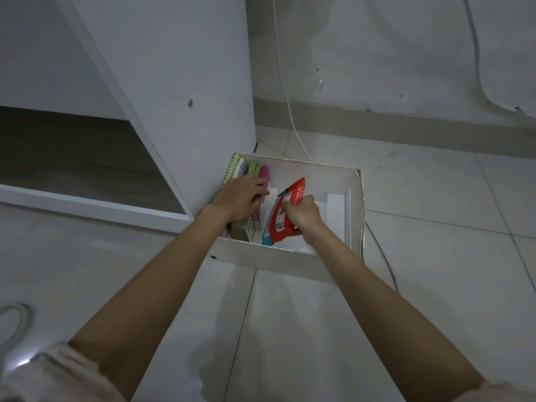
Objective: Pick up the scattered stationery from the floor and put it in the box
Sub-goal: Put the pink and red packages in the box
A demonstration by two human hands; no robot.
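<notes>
Reaching into the white box point(290, 264) at the middle of the frame, I have both hands down among the stationery. My right hand point(301, 214) has its fingers curled round the red packet point(285, 216), which stands tilted on its edge at the box's centre. My left hand point(240, 195) rests on the upright stack at the box's left side, fingers bent over a pink item point(264, 172), with a spiral notebook point(233, 169) against the left wall. The box sits on the tiled floor point(435, 256), just beside the white cabinet point(179, 97) in the upper left.
</notes>
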